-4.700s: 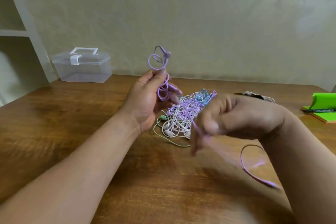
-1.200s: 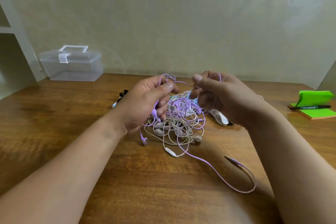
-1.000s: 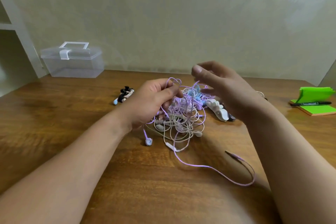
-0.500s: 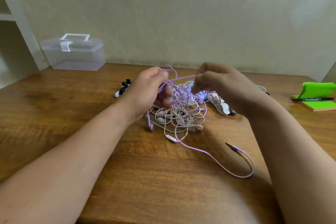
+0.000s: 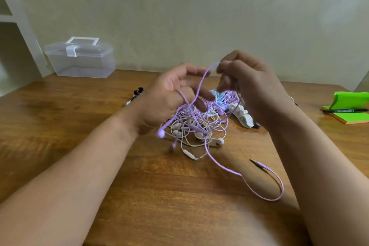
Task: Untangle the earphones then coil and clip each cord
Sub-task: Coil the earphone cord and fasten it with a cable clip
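A tangle of purple, white and light blue earphones (image 5: 199, 124) lies mid-table. My right hand (image 5: 251, 88) is raised above it and pinches a purple cord (image 5: 205, 75) at the top of a drawn-up strand. My left hand (image 5: 169, 96) hovers beside it with fingers spread and loose, and the purple cord crosses over them. A purple earbud (image 5: 161, 133) dangles below the left hand. The purple cord's tail runs out across the table to its jack (image 5: 259, 165).
White cord clips (image 5: 242, 117) lie under my right hand, and black clips (image 5: 137, 92) lie behind my left wrist. A clear lidded box (image 5: 79, 58) stands at the back left by a white shelf (image 5: 22, 26). Green sticky notes (image 5: 351, 117) with a marker (image 5: 345, 110) sit far right.
My right hand has lifted the purple strand higher. My left hand's fingers have spread apart from their earlier grip, and a purple earbud now swings below it.
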A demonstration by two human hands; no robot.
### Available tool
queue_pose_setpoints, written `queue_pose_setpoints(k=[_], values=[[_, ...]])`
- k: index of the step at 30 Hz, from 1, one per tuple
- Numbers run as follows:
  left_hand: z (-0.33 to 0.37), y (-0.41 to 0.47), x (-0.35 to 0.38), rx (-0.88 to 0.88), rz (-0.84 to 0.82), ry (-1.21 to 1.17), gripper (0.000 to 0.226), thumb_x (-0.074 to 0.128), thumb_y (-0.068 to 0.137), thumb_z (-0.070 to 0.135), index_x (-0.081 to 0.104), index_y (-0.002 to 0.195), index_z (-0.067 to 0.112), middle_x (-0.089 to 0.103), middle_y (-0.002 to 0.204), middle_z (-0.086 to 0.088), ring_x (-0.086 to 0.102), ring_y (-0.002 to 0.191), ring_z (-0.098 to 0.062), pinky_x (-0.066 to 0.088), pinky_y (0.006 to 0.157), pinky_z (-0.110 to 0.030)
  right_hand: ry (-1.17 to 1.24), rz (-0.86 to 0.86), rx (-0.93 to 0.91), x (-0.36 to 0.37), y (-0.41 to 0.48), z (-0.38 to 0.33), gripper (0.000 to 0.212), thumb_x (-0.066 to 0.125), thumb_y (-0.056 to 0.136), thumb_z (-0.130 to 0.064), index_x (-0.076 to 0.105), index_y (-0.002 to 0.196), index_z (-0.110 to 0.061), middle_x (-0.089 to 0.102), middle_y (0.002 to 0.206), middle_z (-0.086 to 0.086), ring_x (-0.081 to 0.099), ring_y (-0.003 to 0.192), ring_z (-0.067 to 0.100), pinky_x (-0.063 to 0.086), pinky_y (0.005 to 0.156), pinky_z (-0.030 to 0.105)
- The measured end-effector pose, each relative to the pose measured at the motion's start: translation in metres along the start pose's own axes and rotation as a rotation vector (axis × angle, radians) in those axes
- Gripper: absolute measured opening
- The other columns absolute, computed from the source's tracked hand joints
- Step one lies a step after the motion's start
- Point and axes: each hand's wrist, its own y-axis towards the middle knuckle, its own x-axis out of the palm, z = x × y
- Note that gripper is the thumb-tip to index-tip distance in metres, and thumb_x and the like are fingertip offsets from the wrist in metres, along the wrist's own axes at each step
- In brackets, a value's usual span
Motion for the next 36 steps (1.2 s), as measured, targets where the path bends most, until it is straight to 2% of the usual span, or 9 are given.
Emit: queue_pose_setpoints(k=[4, 7, 11, 17, 21, 25, 29, 32, 36], values=[[0.002, -0.01, -0.017, -0.171, -0.383, 0.165, 0.056, 0.061, 0.092, -0.003, 0.05, 0.144, 0.012, 0.072, 0.127, -0.012, 0.068, 0.119, -0.023, 0.055, 0.102, -0.037, 0.02, 0.129, 0.043, -0.008, 0.005, 0.003, 0.019, 0.059, 0.097, -0.011, 0.066, 0.08, -0.014, 0.056, 0.059, 0.002, 0.065, 0.066, 0.018, 0.052, 0.101, 0.057], [0.002, -0.012, -0.015, -0.205, -0.486, 0.078, 0.056, 0.06, 0.093, -0.004, 0.048, 0.147, 0.008, 0.063, 0.141, -0.014, 0.063, 0.128, -0.024, 0.054, 0.104, -0.045, -0.122, 0.179, 0.072, -0.009, 0.004, 0.009, 0.014, 0.061, 0.096, -0.015, 0.068, 0.084, -0.014, 0.059, 0.06, 0.0, 0.067, 0.067, 0.016, 0.056, 0.088, 0.042], [-0.006, -0.002, 0.003, -0.179, -0.197, -0.047, 0.028, 0.063, 0.098, 0.016, 0.065, 0.118, -0.004, 0.066, 0.127, -0.029, 0.063, 0.113, -0.03, 0.055, 0.096, -0.035, -0.302, 0.158, 0.095, 0.001, -0.002, 0.012, 0.012, 0.062, 0.094, -0.017, 0.069, 0.088, -0.01, 0.068, 0.065, 0.003, 0.057, 0.062, 0.014, 0.041, 0.057, 0.025], [0.001, 0.003, -0.005, -0.04, 0.099, -0.329, 0.01, 0.049, 0.1, 0.014, 0.053, 0.093, 0.008, 0.055, 0.062, -0.009, 0.058, 0.054, -0.024, 0.048, 0.054, -0.032, -0.579, -0.15, 0.23, -0.017, -0.012, -0.006, 0.033, 0.05, 0.099, -0.026, 0.076, 0.083, -0.015, 0.073, 0.079, -0.011, 0.06, 0.066, 0.005, 0.045, 0.067, 0.028], [0.0, 0.002, 0.004, -0.087, 0.012, -0.142, 0.011, 0.052, 0.104, 0.017, 0.054, 0.101, 0.007, 0.037, 0.054, -0.003, 0.026, 0.034, -0.01, 0.02, 0.037, -0.019, -0.357, -0.23, 0.128, -0.005, -0.014, -0.014, 0.03, 0.05, 0.108, -0.038, 0.074, 0.112, -0.021, 0.075, 0.108, -0.004, 0.069, 0.107, 0.013, 0.05, 0.096, 0.034], [0.001, 0.001, 0.004, -0.103, -0.015, -0.118, 0.007, 0.05, 0.104, 0.008, 0.056, 0.102, 0.005, 0.038, 0.052, -0.004, 0.023, 0.034, -0.008, 0.019, 0.034, -0.016, -0.401, -0.375, 0.051, 0.002, -0.014, -0.012, 0.039, 0.054, 0.106, -0.047, 0.072, 0.094, -0.014, 0.053, 0.059, -0.008, 0.049, 0.054, 0.013, 0.047, 0.055, 0.029], [0.004, -0.004, -0.013, -0.14, -0.095, -0.124, 0.013, 0.06, 0.097, 0.014, 0.062, 0.089, 0.004, 0.038, 0.051, -0.005, 0.025, 0.035, -0.01, 0.021, 0.035, -0.019, 0.172, 0.043, 0.117, -0.02, 0.001, -0.015, 0.046, 0.057, 0.105, -0.033, 0.047, 0.061, -0.023, 0.029, 0.054, -0.004, 0.023, 0.045, 0.012, 0.022, 0.041, 0.024], [0.001, -0.005, -0.021, -0.132, -0.109, -0.117, 0.023, 0.054, 0.095, 0.019, 0.066, 0.081, 0.006, 0.039, 0.049, -0.005, 0.025, 0.037, -0.013, 0.012, 0.044, -0.034, 0.533, 0.272, 0.189, -0.041, 0.008, -0.011, 0.049, 0.057, 0.1, -0.029, 0.042, 0.053, -0.024, 0.03, 0.05, -0.005, 0.028, 0.043, 0.013, 0.03, 0.043, 0.025], [0.0, -0.004, -0.022, -0.139, -0.103, -0.113, 0.026, 0.052, 0.095, 0.022, 0.069, 0.082, 0.006, 0.035, 0.047, -0.001, 0.024, 0.038, -0.011, 0.01, 0.048, -0.035, -0.292, 0.089, 0.247, -0.044, 0.002, 0.002, 0.024, 0.065, 0.099, -0.034, 0.075, 0.089, -0.015, 0.076, 0.078, 0.004, 0.071, 0.074, 0.021, 0.058, 0.085, 0.044]])
